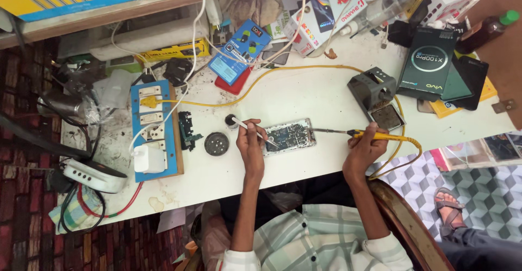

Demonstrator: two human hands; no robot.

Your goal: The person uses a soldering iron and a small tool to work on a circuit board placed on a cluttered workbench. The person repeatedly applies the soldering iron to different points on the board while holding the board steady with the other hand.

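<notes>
Left hand pinches a thin white tool over the opened phone's fragile circuit board; right hand closed around the yellow-handled soldering iron. The board looks light; best steadied by its edges.

Bright, even daylight, soft shadows, sharp centre, slight edge distortion.

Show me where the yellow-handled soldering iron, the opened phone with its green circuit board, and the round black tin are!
Yellow-handled soldering iron (375,135): head view, on its yellow grip.
Opened phone with green circuit board (291,136): head view, on the board's middle.
Round black tin (217,143): head view, on its centre.
</notes>
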